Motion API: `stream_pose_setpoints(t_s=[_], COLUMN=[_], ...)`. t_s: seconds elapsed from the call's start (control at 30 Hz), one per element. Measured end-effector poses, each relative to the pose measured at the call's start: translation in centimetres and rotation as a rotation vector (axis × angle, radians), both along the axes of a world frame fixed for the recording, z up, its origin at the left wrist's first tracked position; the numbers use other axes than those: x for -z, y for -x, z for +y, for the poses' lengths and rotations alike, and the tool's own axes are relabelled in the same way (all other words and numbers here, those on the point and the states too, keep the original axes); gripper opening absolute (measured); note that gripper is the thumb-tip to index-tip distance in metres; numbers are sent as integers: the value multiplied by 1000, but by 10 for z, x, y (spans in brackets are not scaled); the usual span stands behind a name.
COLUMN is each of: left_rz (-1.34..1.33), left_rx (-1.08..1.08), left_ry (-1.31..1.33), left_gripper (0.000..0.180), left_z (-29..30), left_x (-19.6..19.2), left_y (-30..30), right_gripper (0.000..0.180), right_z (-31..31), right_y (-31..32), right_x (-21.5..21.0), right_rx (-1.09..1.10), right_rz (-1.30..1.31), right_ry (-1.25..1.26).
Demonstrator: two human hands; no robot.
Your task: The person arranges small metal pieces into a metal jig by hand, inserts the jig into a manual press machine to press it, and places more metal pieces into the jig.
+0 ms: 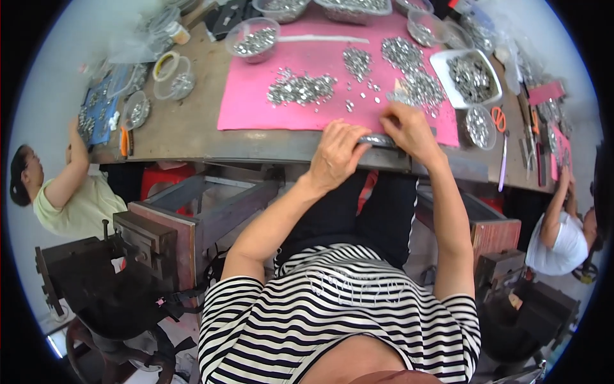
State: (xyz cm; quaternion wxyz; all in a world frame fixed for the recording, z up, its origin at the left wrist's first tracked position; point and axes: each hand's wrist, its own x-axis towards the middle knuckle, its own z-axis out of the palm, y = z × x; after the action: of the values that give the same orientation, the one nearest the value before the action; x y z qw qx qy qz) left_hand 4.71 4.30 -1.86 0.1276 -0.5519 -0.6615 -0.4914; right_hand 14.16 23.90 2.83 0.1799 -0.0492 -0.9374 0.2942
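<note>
My left hand and my right hand meet at the near edge of the pink mat. Between them they pinch a row of small silver metal pieces lined up along the table edge. The left fingers curl over the row's left end, and the right fingers press on its right end. Loose heaps of the same silver pieces lie scattered on the mat just beyond my hands, with another heap by my right hand.
A clear plastic bowl and a white tray hold more silver pieces. Orange-handled scissors lie at the right. One person works at the table's left end, another at the right. Dark metal machines stand below the table.
</note>
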Motion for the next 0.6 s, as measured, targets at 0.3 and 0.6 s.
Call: stream_pose_setpoints(t_s=[0.3,0.6], left_rz=[20,16], left_rx=[-7,-4], left_ry=[-11,-26], left_gripper=[34,34], left_z=[2,2], left_x=[1,2], left_y=[1,-1], right_gripper=[12,14], right_z=[-40,-49], right_y=[-36,-32], right_x=[5,10], right_rx=[117,137], right_rz=[194,275], right_ry=[263,27])
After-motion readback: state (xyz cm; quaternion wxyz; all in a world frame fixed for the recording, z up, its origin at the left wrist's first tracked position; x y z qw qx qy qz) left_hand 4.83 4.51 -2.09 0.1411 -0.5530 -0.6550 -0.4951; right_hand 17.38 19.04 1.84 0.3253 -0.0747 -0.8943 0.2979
